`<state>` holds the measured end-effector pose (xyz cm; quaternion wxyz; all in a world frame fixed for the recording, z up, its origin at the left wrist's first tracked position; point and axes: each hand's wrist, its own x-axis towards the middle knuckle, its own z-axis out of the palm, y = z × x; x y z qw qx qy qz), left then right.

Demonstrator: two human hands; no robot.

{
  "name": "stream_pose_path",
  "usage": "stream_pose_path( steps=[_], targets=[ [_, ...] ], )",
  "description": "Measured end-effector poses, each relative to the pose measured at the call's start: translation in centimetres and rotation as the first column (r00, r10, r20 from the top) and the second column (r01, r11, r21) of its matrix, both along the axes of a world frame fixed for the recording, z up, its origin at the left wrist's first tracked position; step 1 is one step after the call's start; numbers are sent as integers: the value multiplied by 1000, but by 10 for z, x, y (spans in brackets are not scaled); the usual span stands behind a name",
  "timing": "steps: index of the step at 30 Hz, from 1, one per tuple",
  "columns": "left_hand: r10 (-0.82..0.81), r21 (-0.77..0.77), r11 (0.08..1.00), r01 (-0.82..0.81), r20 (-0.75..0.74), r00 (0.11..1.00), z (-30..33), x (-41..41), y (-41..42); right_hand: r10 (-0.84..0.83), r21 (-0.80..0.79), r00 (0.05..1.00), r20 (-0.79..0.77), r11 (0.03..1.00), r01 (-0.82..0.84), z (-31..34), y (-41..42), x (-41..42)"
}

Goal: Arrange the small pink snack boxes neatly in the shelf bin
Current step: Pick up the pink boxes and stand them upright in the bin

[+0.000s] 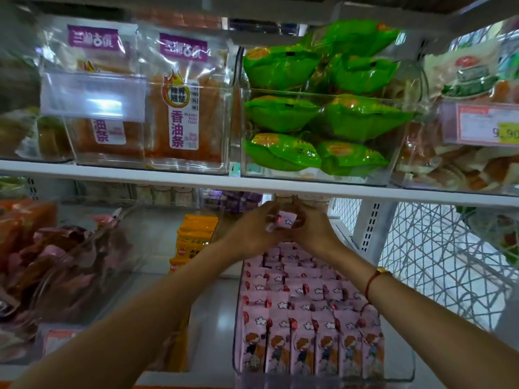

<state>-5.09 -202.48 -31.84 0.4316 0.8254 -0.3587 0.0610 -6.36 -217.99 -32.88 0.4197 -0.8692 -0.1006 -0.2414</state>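
both arms are stretched forward under the white shelf board (252, 184); a small pink snack box (286, 221) is pinched between the curled fingers of the left hand (252, 231) and right hand (314, 230), above the far end of the clear plastic bin (404, 369) packed with rows of matching pink boxes (306, 313). orange packets (193, 237) are stacked just left; green bags (323, 113) are piled overhead.

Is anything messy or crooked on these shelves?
Mostly the pink boxes stand in tidy rows in their clear bin. One pink box is up in the air, held between the left hand and right hand. The dark pink bags in the bin to the left lie in a jumbled heap.
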Motion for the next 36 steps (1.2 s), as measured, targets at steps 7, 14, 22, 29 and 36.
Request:
stream_pose_path(
  steps=[7, 14, 22, 29, 36],
  targets=[
    [90, 57, 993, -101, 168, 982, -13, 22, 4, 99, 144, 992, -74, 986, -88, -7, 0, 0],
    [225, -356, 911, -208, 8, 974, -7, 19, 21, -140, -330, 955, -263, 943, 48, -19, 3, 10],
    [276, -237, 932, -276, -34, 961, 0, 16, 30, -189, -645, 885, -425, 750, -149, -24, 1, 12],
    [100, -76, 992, -100, -8, 995, -5, 28, 17, -163, -686, 896, -412, 702, -188, -26, -7, -3],
    [161, 428, 856, -290, 313, 936, -9, 52, -2, -121, -629, 897, -426, 752, -197, -26, -5, -13]
  ],
)
